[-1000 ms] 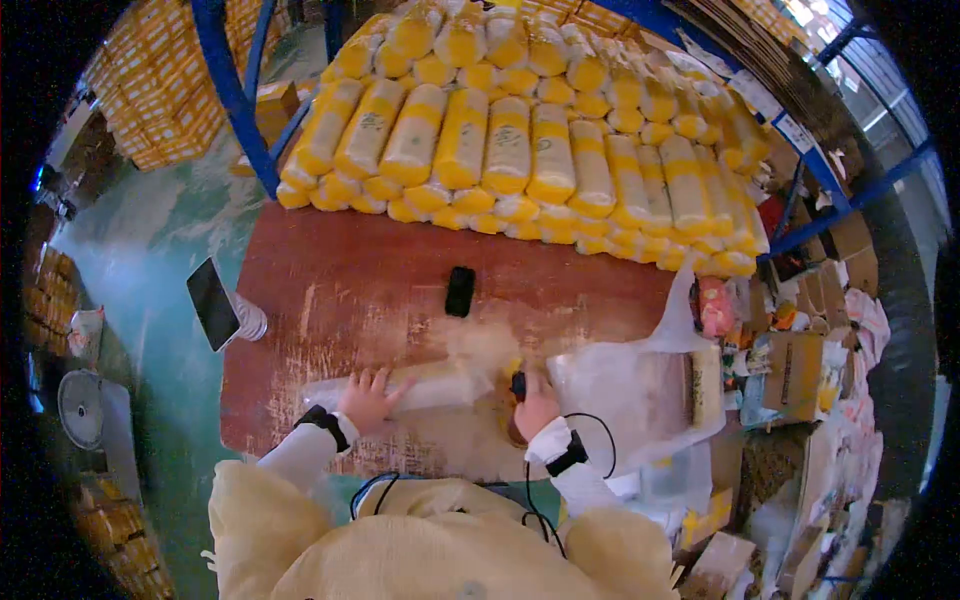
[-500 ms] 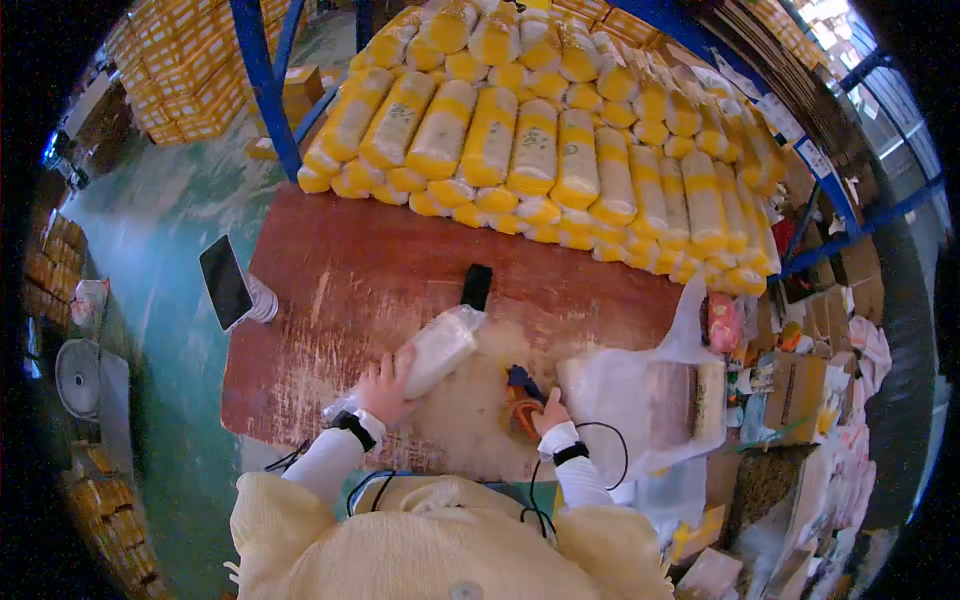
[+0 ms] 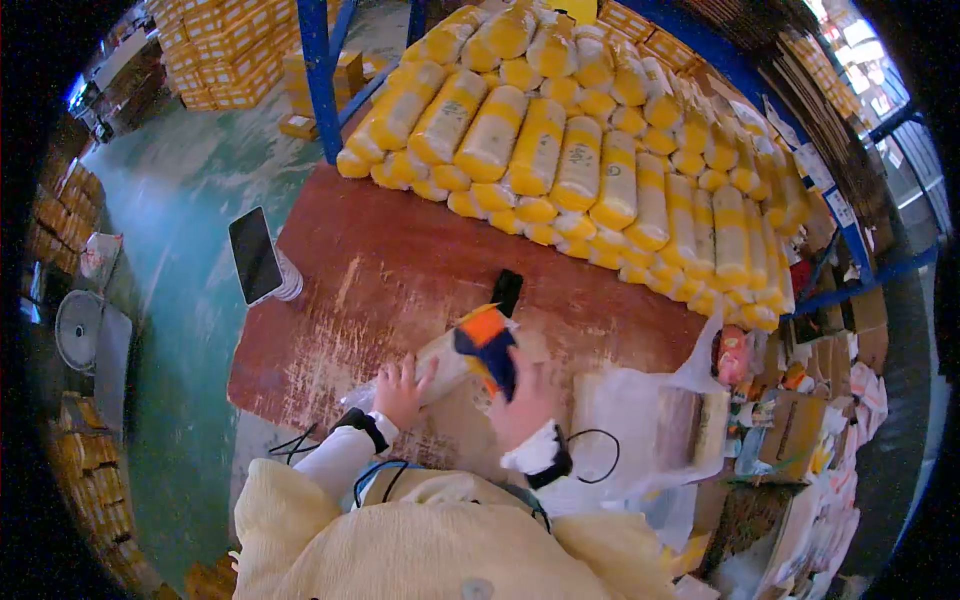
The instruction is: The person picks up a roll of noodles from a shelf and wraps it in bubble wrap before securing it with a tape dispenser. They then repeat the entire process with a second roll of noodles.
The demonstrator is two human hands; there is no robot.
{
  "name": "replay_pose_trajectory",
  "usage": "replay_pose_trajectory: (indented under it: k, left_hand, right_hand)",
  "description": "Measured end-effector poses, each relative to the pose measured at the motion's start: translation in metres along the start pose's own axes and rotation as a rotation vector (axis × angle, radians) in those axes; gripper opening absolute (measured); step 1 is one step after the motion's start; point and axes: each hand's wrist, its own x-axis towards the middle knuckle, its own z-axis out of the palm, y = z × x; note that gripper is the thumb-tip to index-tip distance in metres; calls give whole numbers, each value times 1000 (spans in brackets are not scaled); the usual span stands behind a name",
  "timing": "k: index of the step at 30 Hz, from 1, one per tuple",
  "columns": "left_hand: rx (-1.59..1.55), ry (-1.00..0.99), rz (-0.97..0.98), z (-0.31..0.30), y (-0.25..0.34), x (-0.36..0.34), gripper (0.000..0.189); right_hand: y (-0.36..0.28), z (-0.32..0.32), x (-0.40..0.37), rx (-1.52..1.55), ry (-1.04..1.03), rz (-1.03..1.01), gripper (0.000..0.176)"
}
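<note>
A pale roll wrapped in clear plastic point(image 3: 447, 362) lies at a slant on the worn red tabletop point(image 3: 400, 260). My left hand point(image 3: 400, 393) rests over its near end, fingers spread across the wrap and gripping it against the table. Above the roll's far end, my right hand point(image 3: 528, 400) is closed around an orange and dark blue tape dispenser point(image 3: 487, 343), tilted and a little blurred. Just beyond the roll lies a small black object point(image 3: 508, 290).
Yellow-banded rolls point(image 3: 540, 150) are stacked along the far side. A phone point(image 3: 256, 255) stands on a white holder at the left edge. Clear plastic sheeting point(image 3: 630, 420) lies at the right, near a pink object point(image 3: 733, 352). A blue rack post point(image 3: 320, 80) rises behind.
My right hand has lifted the tape dispenser from the tabletop and brought it left over the roll. My left hand stays on the roll, nearer its end. The camera view has turned slightly.
</note>
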Motion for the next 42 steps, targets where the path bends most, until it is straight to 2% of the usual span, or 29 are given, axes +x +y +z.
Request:
replay_pose_trajectory:
  k: [2,3,8,11,14,17,20,23,26,29,33,36,39,42]
  left_hand:
    - [-48,53,-19,11,-2,2,96]
    - [-60,53,-19,11,-4,2,96]
    - [-178,60,-53,12,-3,1,94]
    - [-344,-150,-80,-29,-10,10,94]
    - [-411,-370,28,-64,-19,26,94]
    - [-299,-425,95,-62,-20,36,96]
    - [-383,-291,-192,-75,-24,35,96]
    - [-405,-25,-269,-63,-21,29,97]
    - [-378,62,314,-35,-18,23,97]
    - [-515,-61,337,-46,-16,26,96]
    - [-734,-304,16,-46,-25,46,99]
    - [-548,-569,-167,-56,-28,54,100]
    - [-245,103,-192,-27,-1,19,98]
    - [48,185,-248,11,17,11,102]
  right_hand:
    - [4,35,-10,-227,-138,-49,65]
    - [31,71,-25,-351,-108,-136,68]
    - [53,90,-42,-303,-252,-101,76]
    - [52,92,-37,-346,-294,-100,78]
    - [51,91,-41,-350,-313,-90,78]
    - [50,88,-43,-365,-331,-68,78]
    - [55,94,-45,-416,-336,-66,78]
    - [53,96,-45,-426,-338,-57,77]
    - [46,88,-41,-369,-324,-62,77]
    - [53,98,-45,-347,-233,-126,78]
    - [56,98,-45,-348,-240,-154,79]
    - [51,92,-40,-378,-297,-128,79]
    - [39,79,-30,-341,-366,-70,78]
    - [17,52,-23,-287,-448,-14,77]
